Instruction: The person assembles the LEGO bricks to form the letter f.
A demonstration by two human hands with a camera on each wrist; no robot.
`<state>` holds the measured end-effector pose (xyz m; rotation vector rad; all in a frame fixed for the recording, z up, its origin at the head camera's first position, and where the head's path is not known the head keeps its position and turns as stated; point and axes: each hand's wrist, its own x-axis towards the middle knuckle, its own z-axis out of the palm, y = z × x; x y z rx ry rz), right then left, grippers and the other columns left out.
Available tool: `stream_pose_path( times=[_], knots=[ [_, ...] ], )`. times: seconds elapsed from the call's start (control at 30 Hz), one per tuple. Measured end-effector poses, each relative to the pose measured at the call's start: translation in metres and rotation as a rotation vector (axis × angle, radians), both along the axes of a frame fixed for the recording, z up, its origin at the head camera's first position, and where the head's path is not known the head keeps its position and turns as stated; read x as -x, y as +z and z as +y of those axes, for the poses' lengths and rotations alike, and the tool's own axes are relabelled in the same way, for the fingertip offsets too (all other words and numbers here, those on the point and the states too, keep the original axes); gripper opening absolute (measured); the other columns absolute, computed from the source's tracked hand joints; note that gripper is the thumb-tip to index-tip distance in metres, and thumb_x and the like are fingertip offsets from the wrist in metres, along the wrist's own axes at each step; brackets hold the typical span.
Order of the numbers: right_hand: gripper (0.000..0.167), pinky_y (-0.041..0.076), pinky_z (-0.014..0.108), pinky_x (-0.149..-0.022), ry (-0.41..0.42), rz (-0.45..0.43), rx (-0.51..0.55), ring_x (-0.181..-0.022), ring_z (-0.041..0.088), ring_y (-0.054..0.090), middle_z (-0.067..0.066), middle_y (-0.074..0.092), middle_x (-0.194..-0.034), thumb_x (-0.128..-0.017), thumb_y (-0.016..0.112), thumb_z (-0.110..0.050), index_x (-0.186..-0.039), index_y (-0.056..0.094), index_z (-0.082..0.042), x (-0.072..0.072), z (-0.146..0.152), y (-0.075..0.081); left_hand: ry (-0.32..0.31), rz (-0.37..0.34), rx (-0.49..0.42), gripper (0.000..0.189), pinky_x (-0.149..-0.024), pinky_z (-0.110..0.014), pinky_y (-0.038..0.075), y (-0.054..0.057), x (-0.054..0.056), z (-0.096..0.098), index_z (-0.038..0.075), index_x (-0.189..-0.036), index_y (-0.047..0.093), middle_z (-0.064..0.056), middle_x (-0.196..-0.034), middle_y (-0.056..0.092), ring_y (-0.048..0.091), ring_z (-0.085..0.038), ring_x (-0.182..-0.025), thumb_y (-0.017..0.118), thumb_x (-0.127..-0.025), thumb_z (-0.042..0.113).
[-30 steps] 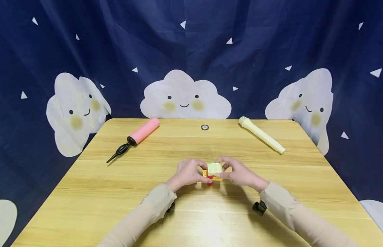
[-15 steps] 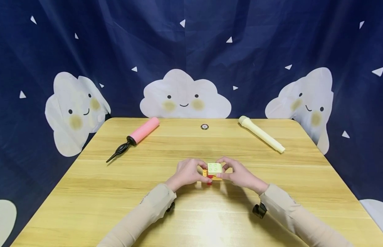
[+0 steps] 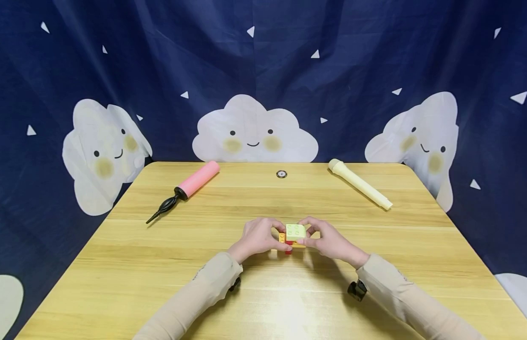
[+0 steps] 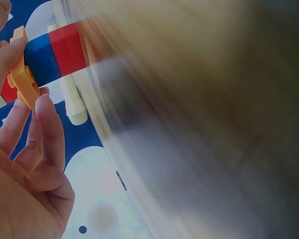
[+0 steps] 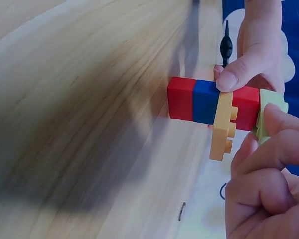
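A small tower of toy building bricks stands upright between the two hands. In the right wrist view its base is a red brick (image 5: 180, 99), followed by a blue brick (image 5: 204, 103), an orange studded piece (image 5: 220, 130) jutting sideways, another red brick (image 5: 245, 107) and a light green brick (image 5: 271, 97) at the top. My left hand (image 3: 262, 236) pinches the tower at the orange piece, thumb on the near side. On the other side, my right hand (image 3: 331, 240) holds the light green brick between thumb and fingers. Its curved edge faces the right hand.
A pink hand pump (image 3: 199, 180) with a black nozzle lies at the back left of the wooden table (image 3: 119, 274). A cream toy microphone (image 3: 361, 185) lies at the back right. A small round disc (image 3: 282, 174) is near the far edge, before a dark blue curtain (image 3: 263, 61).
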<state>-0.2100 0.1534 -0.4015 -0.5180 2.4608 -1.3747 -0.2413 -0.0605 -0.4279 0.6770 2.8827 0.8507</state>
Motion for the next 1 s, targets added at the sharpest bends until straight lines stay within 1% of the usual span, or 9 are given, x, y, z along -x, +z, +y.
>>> stream_pose_path(
  times=[0.17,0.27,0.5,0.67,0.9,1.0],
  knots=[
    [0.033,0.037,0.018,-0.043,-0.001,0.035,-0.044,-0.048,0.011,0.042,0.011,0.057,-0.086,-0.088,0.067,-0.011,-0.118,0.056,-0.004,-0.0004,-0.0018,0.0008,0.008,-0.003,-0.003,0.035,-0.074,-0.036,0.038,-0.0008,-0.0002,-0.0005,0.032,-0.088,0.072,0.013,-0.107,0.071,0.054,-0.006,-0.078,0.083,-0.062,0.053],
    [0.032,0.037,0.018,-0.043,-0.004,0.039,-0.060,-0.048,0.011,0.043,0.011,0.058,-0.086,-0.088,0.068,-0.012,-0.118,0.056,-0.004,-0.0005,-0.0025,0.0014,0.010,-0.004,-0.004,0.035,-0.074,-0.035,0.038,-0.0012,-0.0002,-0.0008,0.031,-0.087,0.072,0.013,-0.106,0.071,0.054,-0.006,-0.076,0.083,-0.062,0.053],
    [0.032,0.037,0.019,-0.043,-0.008,0.044,-0.077,-0.049,0.011,0.043,0.011,0.057,-0.086,-0.089,0.067,-0.012,-0.118,0.056,-0.004,0.0000,-0.0029,0.0017,-0.004,0.004,-0.001,0.034,-0.069,-0.032,0.037,-0.0005,0.0008,-0.0012,0.031,-0.087,0.072,0.013,-0.106,0.071,0.051,-0.005,-0.069,0.083,-0.063,0.053],
    [0.032,0.037,0.021,-0.044,-0.010,0.070,-0.105,-0.050,0.012,0.044,0.010,0.059,-0.085,-0.088,0.068,-0.013,-0.117,0.057,-0.004,-0.0009,-0.0031,0.0038,-0.013,0.012,0.001,0.033,-0.069,-0.032,0.038,0.0009,0.0009,-0.0007,0.031,-0.086,0.072,0.013,-0.106,0.071,0.052,-0.004,-0.072,0.083,-0.063,0.052],
    [0.030,0.039,0.025,-0.052,-0.019,0.103,-0.140,-0.069,0.021,0.051,0.008,0.061,-0.085,-0.087,0.069,-0.012,-0.115,0.059,-0.005,0.0002,-0.0050,0.0044,0.001,0.016,0.002,0.035,-0.072,-0.034,0.038,0.0001,0.0009,-0.0011,0.031,-0.087,0.072,0.013,-0.106,0.071,0.057,-0.007,-0.081,0.083,-0.063,0.053],
    [0.030,0.039,0.025,-0.051,-0.021,0.103,-0.130,-0.068,0.021,0.051,0.009,0.061,-0.084,-0.087,0.069,-0.013,-0.114,0.060,-0.005,-0.0005,-0.0050,0.0040,-0.001,0.017,0.001,0.035,-0.073,-0.034,0.039,-0.0004,0.0005,-0.0009,0.030,-0.088,0.072,0.013,-0.107,0.071,0.059,-0.009,-0.084,0.083,-0.063,0.053]
  ],
)
